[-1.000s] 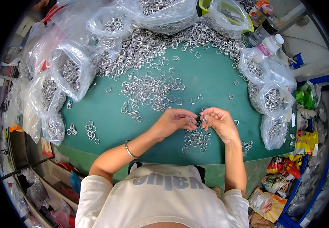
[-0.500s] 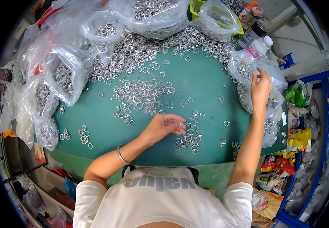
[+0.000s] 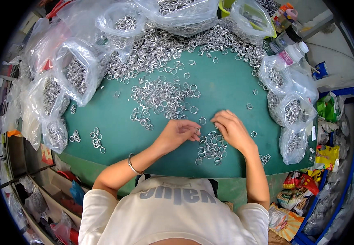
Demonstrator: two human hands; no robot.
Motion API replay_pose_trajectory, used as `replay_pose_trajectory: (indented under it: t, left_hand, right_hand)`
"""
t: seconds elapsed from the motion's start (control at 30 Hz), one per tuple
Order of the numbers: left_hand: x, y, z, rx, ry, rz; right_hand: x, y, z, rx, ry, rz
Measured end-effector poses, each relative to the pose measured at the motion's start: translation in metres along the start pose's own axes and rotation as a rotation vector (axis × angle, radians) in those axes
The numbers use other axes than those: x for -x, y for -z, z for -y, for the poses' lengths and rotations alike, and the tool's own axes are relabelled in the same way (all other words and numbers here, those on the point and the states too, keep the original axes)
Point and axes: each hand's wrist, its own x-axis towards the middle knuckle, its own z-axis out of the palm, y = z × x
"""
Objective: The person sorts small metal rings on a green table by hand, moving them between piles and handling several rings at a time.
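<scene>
Many silver metal rings [image 3: 166, 97] lie loose on the green desk [image 3: 230, 87], others already in clear plastic bags [image 3: 284, 150] at right; left hand [image 3: 179, 132] pinches one, right hand [image 3: 232, 128] curls beside the near cluster [image 3: 211, 149], grip unclear

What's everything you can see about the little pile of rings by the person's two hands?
The small, loose pile of shiny silver-coloured rings looks metallic. Thin round bands overlap, their open middles showing the smooth green tabletop beneath. It lies near the table's front edge, a little nearer the person than the bare left hand and bare right hand. Whether the right hand touches it, I can't tell.
</scene>
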Motion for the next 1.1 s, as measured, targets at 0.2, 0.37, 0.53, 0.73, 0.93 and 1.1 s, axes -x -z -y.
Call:
replay_pose_trajectory:
  t: [0.2, 0.37, 0.53, 0.73, 0.93, 1.1]
  left_hand:
    - [0.005, 0.001, 0.007, -0.076, -0.027, -0.016]
    - [0.013, 0.009, 0.006, -0.033, -0.018, -0.050]
    - [0.016, 0.014, 0.005, 0.026, 0.021, -0.065]
    - [0.020, 0.014, 0.003, 0.141, 0.035, -0.054]
    - [0.022, 0.013, 0.005, 0.164, 0.036, -0.054]
    - [0.027, 0.004, 0.002, 0.167, 0.024, -0.020]
  right_hand:
    - [-0.030, -0.014, 0.013, -0.035, 0.117, -0.248]
    - [-0.023, -0.026, 0.011, -0.079, 0.057, -0.111]
    - [-0.031, -0.026, 0.016, -0.103, -0.019, -0.175]
    - [-0.024, -0.022, 0.014, -0.114, -0.028, -0.202]
    - [0.001, -0.021, 0.025, -0.903, -0.426, -0.168]
    - [0.014, -0.030, 0.030, -1.803, -0.455, -0.085]
